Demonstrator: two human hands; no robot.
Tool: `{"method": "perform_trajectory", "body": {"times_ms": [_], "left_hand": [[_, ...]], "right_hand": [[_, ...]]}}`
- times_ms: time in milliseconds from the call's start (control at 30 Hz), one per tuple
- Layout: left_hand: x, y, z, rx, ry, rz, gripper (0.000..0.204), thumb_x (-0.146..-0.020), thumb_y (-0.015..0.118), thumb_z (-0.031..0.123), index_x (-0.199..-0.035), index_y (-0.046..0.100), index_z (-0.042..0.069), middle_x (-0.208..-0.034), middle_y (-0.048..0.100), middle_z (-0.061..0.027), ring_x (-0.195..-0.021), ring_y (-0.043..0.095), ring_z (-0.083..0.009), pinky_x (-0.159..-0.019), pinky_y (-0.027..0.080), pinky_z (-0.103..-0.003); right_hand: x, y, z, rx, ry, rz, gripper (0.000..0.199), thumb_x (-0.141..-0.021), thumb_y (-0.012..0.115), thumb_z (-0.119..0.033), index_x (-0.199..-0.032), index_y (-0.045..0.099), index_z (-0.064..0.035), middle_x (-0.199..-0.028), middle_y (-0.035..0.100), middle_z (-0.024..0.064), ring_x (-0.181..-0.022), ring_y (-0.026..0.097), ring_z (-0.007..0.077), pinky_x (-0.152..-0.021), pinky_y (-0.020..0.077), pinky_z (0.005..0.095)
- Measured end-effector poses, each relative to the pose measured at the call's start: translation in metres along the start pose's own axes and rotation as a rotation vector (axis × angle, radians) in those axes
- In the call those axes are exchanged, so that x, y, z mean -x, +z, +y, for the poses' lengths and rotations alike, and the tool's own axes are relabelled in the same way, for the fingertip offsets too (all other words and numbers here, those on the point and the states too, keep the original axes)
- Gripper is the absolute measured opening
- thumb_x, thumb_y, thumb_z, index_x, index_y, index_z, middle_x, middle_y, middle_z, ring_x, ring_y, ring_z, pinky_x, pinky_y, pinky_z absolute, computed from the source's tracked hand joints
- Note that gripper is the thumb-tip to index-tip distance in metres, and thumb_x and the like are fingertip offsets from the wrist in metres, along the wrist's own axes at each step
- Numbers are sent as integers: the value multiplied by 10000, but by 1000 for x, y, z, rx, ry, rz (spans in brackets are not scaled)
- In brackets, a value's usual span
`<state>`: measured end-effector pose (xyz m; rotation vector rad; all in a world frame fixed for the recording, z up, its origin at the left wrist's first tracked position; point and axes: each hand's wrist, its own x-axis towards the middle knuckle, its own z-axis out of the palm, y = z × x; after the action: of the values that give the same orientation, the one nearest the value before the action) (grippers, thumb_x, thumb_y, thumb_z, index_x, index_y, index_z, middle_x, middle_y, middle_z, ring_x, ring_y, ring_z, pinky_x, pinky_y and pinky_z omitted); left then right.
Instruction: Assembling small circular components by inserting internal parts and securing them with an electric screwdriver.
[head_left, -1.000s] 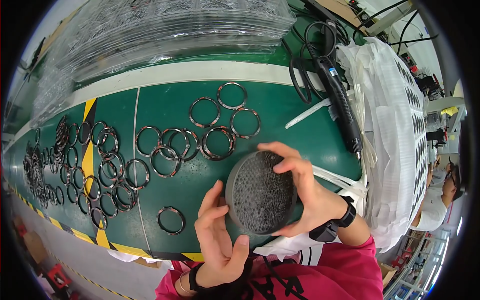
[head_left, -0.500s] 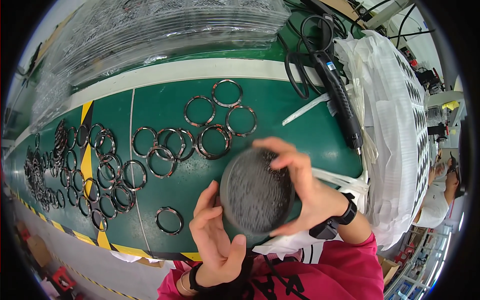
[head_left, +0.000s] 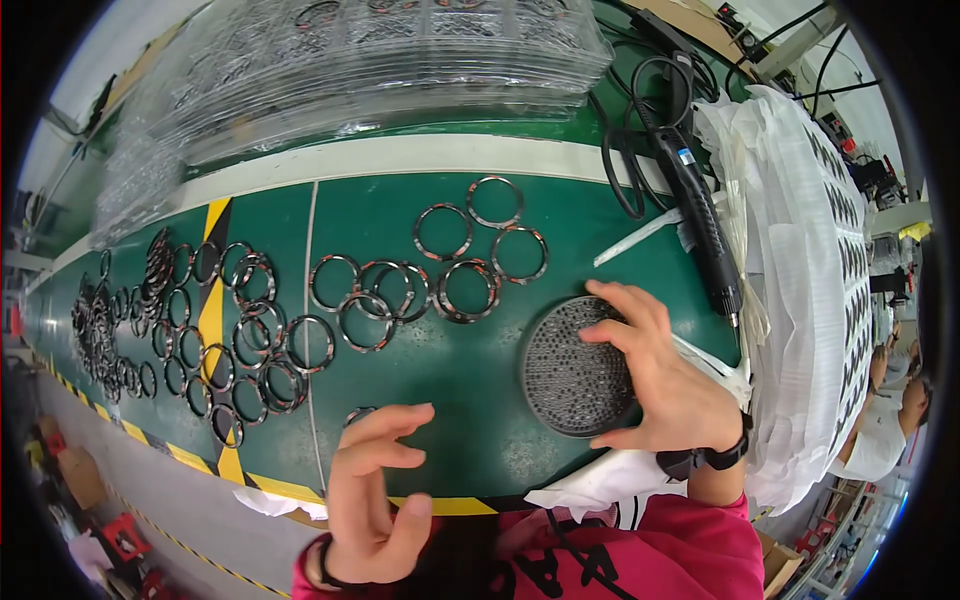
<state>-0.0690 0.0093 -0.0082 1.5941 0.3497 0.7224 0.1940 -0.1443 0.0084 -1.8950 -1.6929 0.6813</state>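
1. Green counter [head_left: 455,390]: carries dark rings [head_left: 157,268], mostly leftward.
2. Right hand [head_left: 680,385]: its grip holds the grey disc [head_left: 575,370] by rim and face.
3. Left hand [head_left: 358,500]: open, empty, now farther left, apparently leaving the right to steady the disc alone.
4. Disc: blurred and seemingly raised earlier; now sharp, apparently resting on the counter.
5. Lone ring [head_left: 357,412]: now partly hidden by left fingers.

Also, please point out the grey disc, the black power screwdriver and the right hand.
Grey disc [head_left: 570,372]: head view, its textured face.
Black power screwdriver [head_left: 703,222]: head view, its body.
Right hand [head_left: 678,392]: head view, its back.
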Motion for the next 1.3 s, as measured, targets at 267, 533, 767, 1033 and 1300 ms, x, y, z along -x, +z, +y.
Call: {"method": "perform_trajectory", "body": {"times_ms": [267, 533, 767, 1033, 1300], "left_hand": [[-93, -6, 19, -406, 58, -630, 553, -800, 633, 15, -1333, 487, -1, -1377, 491, -187, -1243, 487, -367, -1030, 413, -437], [-120, 35, -43, -1007, 230, -551, 666, -836, 712, 189, -1420, 418, 60, -1538, 285, -190, -1442, 226, -400, -1124, 254, -579], [-122, 26, -53, -1061, 266, -584, 672, -881, 674, 283, -1462, 392, 97, -1553, 269, -198, -1439, 251, -419, -1140, 251, -577], [-79, 0, -13, -1128, 189, -731, 711, -846, 702, 266, -1462, 402, 77, -1540, 302, -189, -1430, 288, -381, -1147, 254, -531], [-47, 11, -2, -867, 247, -769, 488, -774, 731, 169, -1186, 585, -48, -1381, 447, -209, -1320, 406, -384, -1080, 366, -453]], "right_hand": [[6, -61, 21, 546, 350, 549, 427, -875, 663, -131, -1251, 517, 12, -1270, 525, 209, -1155, 537, 367, -993, 415, 394], [-1, -54, 76, 436, 535, 498, 499, -814, 696, -141, -1226, 506, 65, -1053, 618, 289, -955, 592, 464, -827, 473, 452], [4, -68, 66, 327, 480, 602, 516, -813, 698, -143, -1241, 504, 71, -918, 622, 204, -779, 608, 296, -731, 480, 349], [10, -83, 12, -729, -3, 908, 607, -1011, 511, -336, -1397, 344, 101, -835, 423, 29, -687, 410, 105, -610, 354, 240], [-18, -52, -41, -960, -442, 900, 604, -986, 476, -312, -1446, 313, 44, -817, 463, 37, -662, 455, 133, -605, 383, 273]]}}
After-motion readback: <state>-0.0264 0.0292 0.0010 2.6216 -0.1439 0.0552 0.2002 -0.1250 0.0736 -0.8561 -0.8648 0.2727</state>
